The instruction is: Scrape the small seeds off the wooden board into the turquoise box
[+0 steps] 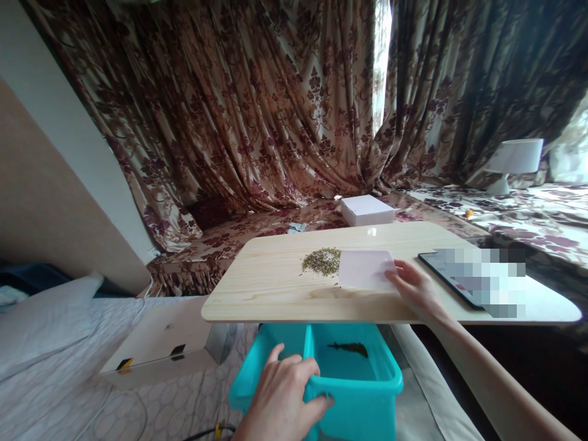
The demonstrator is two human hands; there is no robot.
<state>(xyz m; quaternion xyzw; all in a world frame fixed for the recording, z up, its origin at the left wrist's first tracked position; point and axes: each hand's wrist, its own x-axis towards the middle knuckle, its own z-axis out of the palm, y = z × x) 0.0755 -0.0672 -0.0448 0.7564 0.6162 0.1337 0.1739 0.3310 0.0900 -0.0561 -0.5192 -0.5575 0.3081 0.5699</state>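
My right hand (412,286) pinches the right edge of a thin white card (365,269), which lies nearly flat on the wooden tabletop (271,300). The card's left edge touches a heap of small mixed green and pale grains or seeds (320,261); their exact kind is too small to tell. Below the table's front edge stands a turquoise two-compartment bin (353,387). My left hand (287,386) grips its front rim at the divider, thumb outside and fingers over the inside. In the right compartment lies a strip of dark green grains (350,348).
A tablet (452,282), partly blurred, rests on the table's right side. Behind the table is a white box (366,209); another large white box (165,340) sits on the bed at left. A lamp (517,159) stands far right, before patterned curtains (257,104).
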